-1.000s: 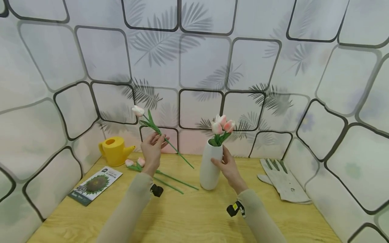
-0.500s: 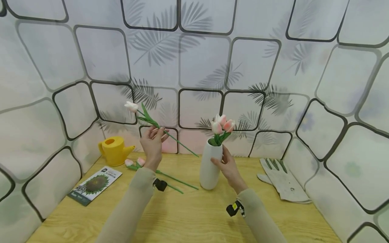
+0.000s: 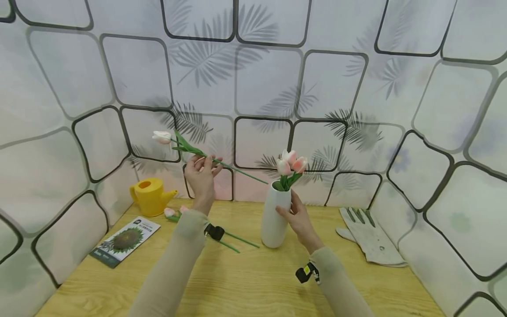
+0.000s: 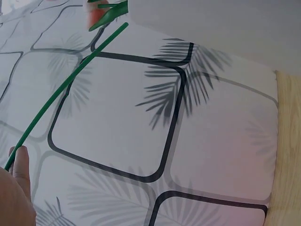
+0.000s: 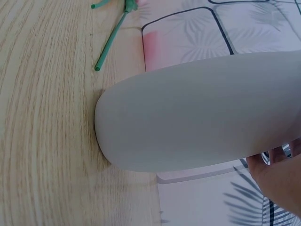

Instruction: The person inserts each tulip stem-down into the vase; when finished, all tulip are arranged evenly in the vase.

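Note:
My left hand [image 3: 201, 178] pinches the green stem of a pale pink-white tulip [image 3: 162, 137]. The bloom points left, and the stem's lower end reaches close to the vase mouth on the right. In the left wrist view the stem [image 4: 70, 77] slants up from the fingertips. A tall white vase [image 3: 273, 220] stands upright on the table, tilted slightly in the head view. Several pink-white tulips [image 3: 292, 162] rise from its opening. My right hand [image 3: 299, 220] grips the vase's right side, thumb in front. In the right wrist view the vase [image 5: 188, 117] covers much of that hand.
Two more tulips [image 3: 169, 212] lie on the wooden table [image 3: 245, 286], partly behind my left forearm. A yellow watering can [image 3: 149, 198] and a sunflower seed packet [image 3: 126, 241] are at the left. White gloves [image 3: 370, 237] lie at the right. Patterned walls [image 3: 269, 79] enclose the table.
My left hand has risen and turned, bringing the tulip's stem nearer level. Its lower end moved up and right to the vase mouth, while the bloom went left. The right hand stays on the vase.

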Demonstrator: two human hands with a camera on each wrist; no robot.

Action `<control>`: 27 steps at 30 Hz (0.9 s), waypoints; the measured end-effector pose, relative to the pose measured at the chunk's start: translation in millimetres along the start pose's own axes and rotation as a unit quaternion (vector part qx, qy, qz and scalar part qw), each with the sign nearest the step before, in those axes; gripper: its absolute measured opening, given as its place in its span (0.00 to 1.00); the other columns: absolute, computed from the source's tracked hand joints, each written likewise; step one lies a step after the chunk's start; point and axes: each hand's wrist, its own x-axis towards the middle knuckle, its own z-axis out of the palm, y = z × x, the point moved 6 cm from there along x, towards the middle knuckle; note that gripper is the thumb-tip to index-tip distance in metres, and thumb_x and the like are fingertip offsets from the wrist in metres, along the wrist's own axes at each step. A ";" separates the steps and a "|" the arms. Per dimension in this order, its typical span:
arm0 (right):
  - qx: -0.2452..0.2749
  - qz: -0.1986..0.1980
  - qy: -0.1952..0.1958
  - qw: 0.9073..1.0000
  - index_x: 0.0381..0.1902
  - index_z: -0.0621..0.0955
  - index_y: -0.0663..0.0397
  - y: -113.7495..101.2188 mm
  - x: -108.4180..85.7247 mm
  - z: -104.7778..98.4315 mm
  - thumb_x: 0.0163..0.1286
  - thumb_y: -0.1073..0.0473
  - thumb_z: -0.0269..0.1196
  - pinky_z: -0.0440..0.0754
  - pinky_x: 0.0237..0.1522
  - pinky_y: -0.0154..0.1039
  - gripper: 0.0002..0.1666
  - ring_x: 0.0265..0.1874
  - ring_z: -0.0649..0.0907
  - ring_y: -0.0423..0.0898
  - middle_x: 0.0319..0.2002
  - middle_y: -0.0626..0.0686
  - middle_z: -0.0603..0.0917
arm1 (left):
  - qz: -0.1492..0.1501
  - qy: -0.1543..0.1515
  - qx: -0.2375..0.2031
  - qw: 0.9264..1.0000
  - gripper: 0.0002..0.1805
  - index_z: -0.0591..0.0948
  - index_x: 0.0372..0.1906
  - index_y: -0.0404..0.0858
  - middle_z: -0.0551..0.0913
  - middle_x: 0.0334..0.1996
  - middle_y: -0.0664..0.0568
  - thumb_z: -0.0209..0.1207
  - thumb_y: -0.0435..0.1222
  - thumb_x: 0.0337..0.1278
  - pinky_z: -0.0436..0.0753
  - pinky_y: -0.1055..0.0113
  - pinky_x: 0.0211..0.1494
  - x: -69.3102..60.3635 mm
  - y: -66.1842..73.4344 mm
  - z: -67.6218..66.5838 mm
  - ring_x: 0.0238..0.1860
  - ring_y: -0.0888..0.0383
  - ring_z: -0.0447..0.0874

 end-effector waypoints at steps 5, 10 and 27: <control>0.002 -0.001 -0.001 1.000 0.79 0.47 0.50 -1.1 -1.7 0.5 0.71 0.58 0.63 0.58 0.74 0.59 0.49 0.74 0.60 0.58 0.77 0.57 0.55 | -0.004 -0.014 -0.009 1.000 0.09 0.75 0.46 0.34 0.83 0.32 0.45 0.60 0.30 0.64 0.88 0.56 0.42 -0.1 3.0 14.1 0.34 0.50 0.89; -0.001 -0.007 -0.006 1.000 0.79 0.47 0.49 -2.8 -2.5 1.2 0.71 0.58 0.63 0.58 0.74 0.60 0.49 0.74 0.60 0.59 0.77 0.57 0.55 | 0.008 -0.051 0.004 0.999 0.10 0.75 0.47 0.34 0.82 0.35 0.38 0.60 0.28 0.64 0.88 0.54 0.42 1.4 6.0 30.9 0.35 0.44 0.88; -0.007 -0.010 -0.005 1.000 0.79 0.46 0.51 -1.3 1.3 -0.7 0.71 0.59 0.62 0.59 0.74 0.59 0.49 0.74 0.60 0.58 0.77 0.57 0.54 | 0.052 -0.174 0.107 0.978 0.16 0.77 0.55 0.33 0.84 0.39 0.40 0.61 0.31 0.64 0.88 0.56 0.44 -9.0 4.9 82.3 0.40 0.39 0.87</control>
